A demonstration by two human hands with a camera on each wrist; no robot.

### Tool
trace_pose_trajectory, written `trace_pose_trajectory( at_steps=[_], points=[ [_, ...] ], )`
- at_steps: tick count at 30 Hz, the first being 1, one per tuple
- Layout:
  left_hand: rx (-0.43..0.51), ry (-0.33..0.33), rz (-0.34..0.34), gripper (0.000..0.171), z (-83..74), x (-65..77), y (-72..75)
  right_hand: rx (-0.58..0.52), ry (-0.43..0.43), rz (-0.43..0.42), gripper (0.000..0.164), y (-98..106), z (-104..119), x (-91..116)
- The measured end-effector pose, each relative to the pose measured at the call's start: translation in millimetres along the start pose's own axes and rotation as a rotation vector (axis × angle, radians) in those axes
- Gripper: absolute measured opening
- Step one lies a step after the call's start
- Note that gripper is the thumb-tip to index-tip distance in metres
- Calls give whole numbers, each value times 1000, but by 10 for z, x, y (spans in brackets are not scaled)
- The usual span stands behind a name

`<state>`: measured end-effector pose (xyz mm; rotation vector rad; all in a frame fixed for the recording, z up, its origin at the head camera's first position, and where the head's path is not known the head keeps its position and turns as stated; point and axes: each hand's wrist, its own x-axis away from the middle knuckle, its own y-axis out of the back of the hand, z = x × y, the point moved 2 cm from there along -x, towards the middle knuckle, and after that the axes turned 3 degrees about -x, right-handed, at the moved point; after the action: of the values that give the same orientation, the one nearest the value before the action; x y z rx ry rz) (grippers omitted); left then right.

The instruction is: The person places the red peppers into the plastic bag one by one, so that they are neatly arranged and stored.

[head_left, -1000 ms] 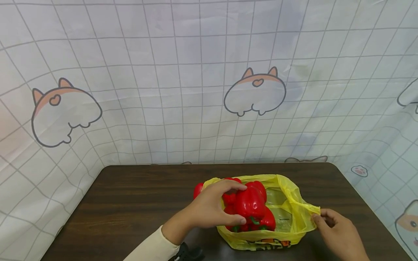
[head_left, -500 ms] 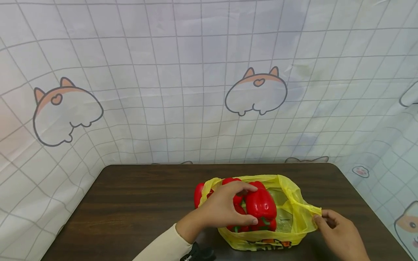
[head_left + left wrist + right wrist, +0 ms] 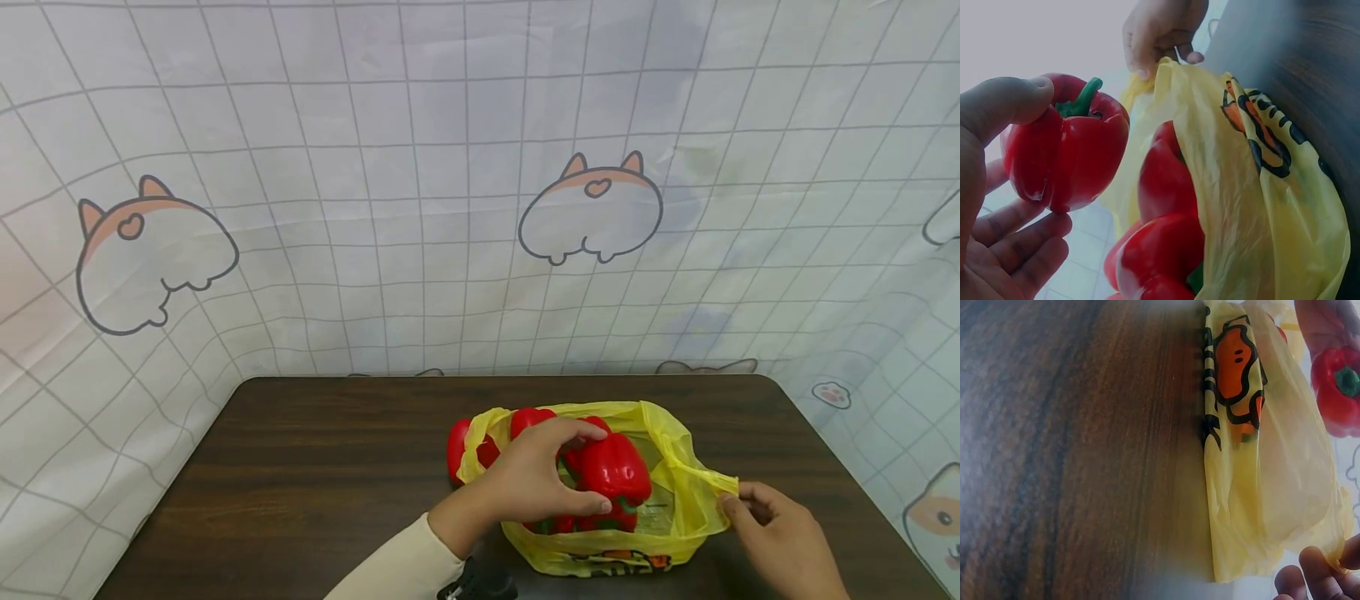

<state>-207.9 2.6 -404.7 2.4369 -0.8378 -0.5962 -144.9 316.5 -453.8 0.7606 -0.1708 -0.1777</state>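
My left hand (image 3: pixel 521 479) grips a glossy red bell pepper (image 3: pixel 618 471) between thumb and fingers, over the opening of a yellow plastic bag (image 3: pixel 701 504). In the left wrist view the gripped pepper (image 3: pixel 1079 144) shows its green stem by my thumb. More red bell peppers (image 3: pixel 1163 250) lie inside the bag, partly covered by its wall and my left hand. At the bag's right end, my right hand (image 3: pixel 787 529) pinches a gathered corner and keeps the mouth spread. The right wrist view catches my right fingers (image 3: pixel 1319 569) at that corner.
Another red bell pepper (image 3: pixel 456 452) shows at the bag's left end, partly behind its rim. The bag stands on a dark wooden table (image 3: pixel 322 467). A white gridded cloth (image 3: pixel 420 208) with cartoon prints hangs behind and at the sides.
My left hand has moved to the right with the bell pepper, across the bag's opening, uncovering peppers on the left. The right hand still holds the corner in about the same place.
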Motion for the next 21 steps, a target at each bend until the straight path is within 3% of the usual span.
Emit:
trace_pose_trajectory(
  at_steps=[21],
  points=[
    [-54, 12, 34, 63, -16, -191, -211, -5, 4, -5, 55, -8, 11, -3]
  ],
)
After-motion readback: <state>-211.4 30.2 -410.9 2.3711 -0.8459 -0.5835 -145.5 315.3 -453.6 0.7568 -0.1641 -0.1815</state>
